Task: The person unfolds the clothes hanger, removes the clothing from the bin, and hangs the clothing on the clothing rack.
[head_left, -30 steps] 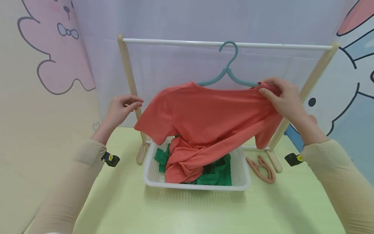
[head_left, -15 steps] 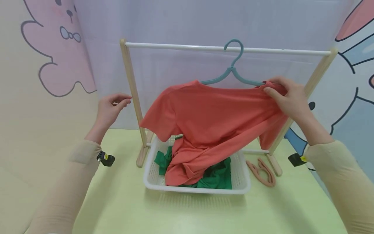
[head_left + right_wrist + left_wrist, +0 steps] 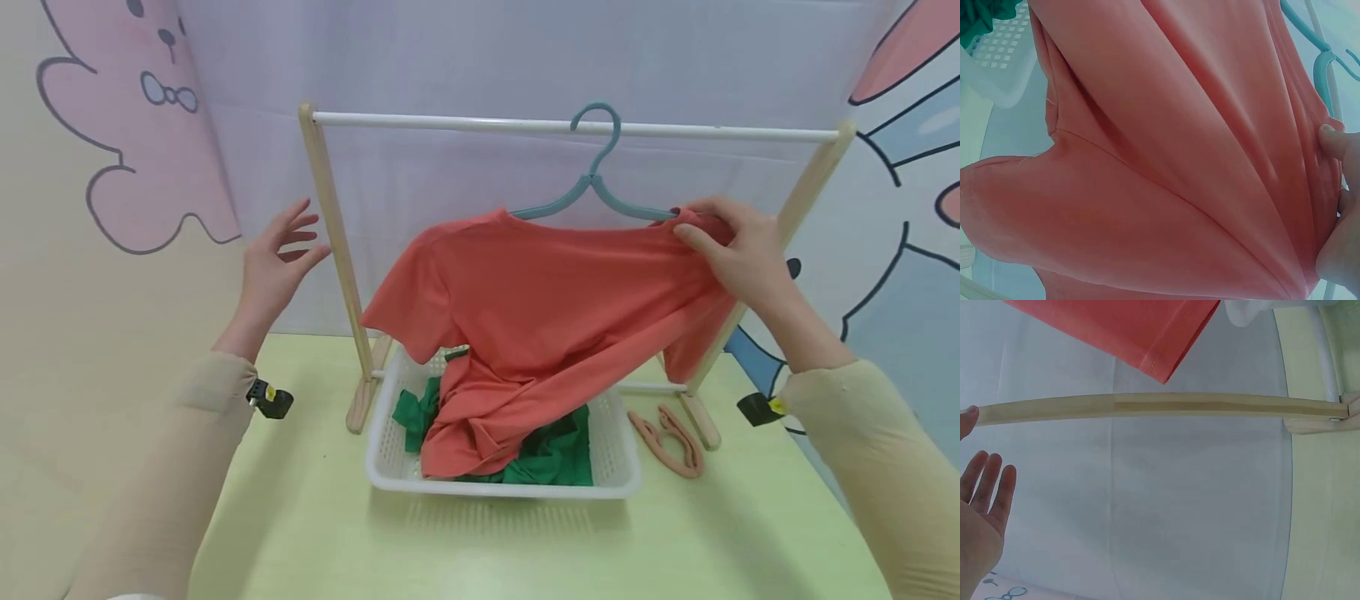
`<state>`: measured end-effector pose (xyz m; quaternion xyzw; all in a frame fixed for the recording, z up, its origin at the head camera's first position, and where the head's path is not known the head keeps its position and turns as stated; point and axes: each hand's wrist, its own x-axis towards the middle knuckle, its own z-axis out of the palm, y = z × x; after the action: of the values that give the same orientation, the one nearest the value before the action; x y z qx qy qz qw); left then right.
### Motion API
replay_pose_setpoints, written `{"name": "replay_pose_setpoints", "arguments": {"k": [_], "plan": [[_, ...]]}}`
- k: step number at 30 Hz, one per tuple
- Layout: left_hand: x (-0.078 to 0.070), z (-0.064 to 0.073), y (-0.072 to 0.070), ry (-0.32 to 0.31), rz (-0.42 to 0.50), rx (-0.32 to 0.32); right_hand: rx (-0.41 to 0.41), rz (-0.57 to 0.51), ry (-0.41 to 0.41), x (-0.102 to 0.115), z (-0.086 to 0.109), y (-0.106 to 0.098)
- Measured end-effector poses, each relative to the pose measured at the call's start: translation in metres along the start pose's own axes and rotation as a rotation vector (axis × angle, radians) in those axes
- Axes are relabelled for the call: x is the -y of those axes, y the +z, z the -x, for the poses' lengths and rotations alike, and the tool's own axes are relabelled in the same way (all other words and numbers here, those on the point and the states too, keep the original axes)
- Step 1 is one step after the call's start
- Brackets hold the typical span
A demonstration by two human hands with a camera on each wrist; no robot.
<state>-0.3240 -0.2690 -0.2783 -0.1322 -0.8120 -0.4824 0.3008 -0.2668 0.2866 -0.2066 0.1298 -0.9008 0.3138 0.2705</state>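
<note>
A coral-red T-shirt (image 3: 555,283) hangs on a teal hanger (image 3: 592,187), whose arms run into its neckline. The hanger's hook is level with the rack's white rail; whether it rests there cannot be told. With thumb and fingers my right hand (image 3: 738,250) pinches the shirt's shoulder by the neckline, at the hanger's right end. My left hand (image 3: 273,258) is off to the left of the rack's post, fingers spread, holding nothing. The shirt's lower part drapes into a white basket (image 3: 502,487), over green cloth (image 3: 558,454).
A wooden rack with a white rail (image 3: 465,123) stands behind the basket, its left post (image 3: 333,225) between my left hand and the shirt. On the table (image 3: 480,550) a folded peach hanger (image 3: 671,446) lies right of the basket.
My left hand has drawn away leftward from the shirt's sleeve, and its fingers have spread apart. My right hand keeps its pinch on the shirt's shoulder.
</note>
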Motion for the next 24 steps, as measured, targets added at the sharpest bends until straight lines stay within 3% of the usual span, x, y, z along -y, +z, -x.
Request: {"name": "replay_pose_setpoints", "arguments": {"k": [17, 24], "plan": [[-0.009, -0.01, 0.008, -0.061, 0.045, 0.148, 0.012, 0.047, -0.007, 0.006, -0.008, 0.002], [-0.002, -0.007, 0.012, -0.022, 0.145, 0.161, 0.016, 0.054, -0.024, 0.005, -0.009, 0.004]]}}
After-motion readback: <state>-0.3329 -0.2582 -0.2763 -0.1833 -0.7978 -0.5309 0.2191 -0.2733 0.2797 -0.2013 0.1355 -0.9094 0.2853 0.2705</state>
